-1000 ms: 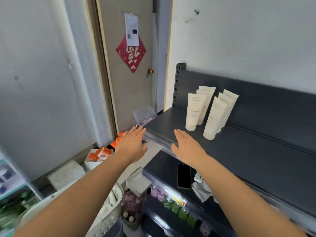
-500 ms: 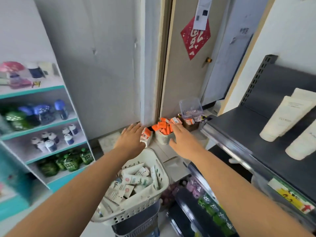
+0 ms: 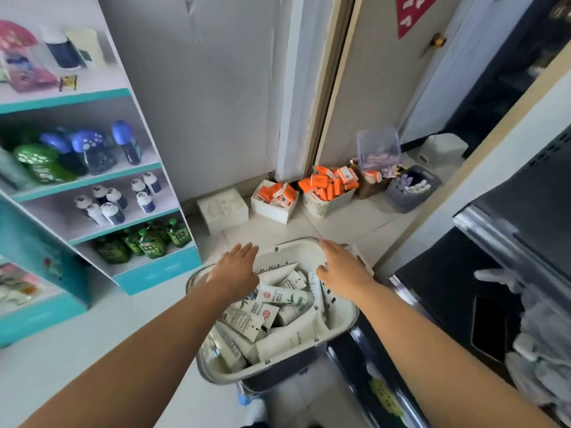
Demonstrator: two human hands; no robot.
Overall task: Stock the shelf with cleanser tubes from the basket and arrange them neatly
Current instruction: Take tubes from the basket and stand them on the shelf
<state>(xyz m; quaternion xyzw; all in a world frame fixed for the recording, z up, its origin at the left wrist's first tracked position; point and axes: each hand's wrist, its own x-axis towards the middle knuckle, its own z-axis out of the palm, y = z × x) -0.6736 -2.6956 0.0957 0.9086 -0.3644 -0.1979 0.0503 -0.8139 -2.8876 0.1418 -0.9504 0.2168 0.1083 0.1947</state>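
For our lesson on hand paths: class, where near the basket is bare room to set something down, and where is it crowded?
Free: floor tiles between the basket and the orange-packet boxes, and the floor strip between the teal shelf unit and the basket. Crowded: inside the basket, heaped with tubes.

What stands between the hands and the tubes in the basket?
Nothing visible. The left hand and right hand hover open over the basket, and the tubes lie uncovered below them.
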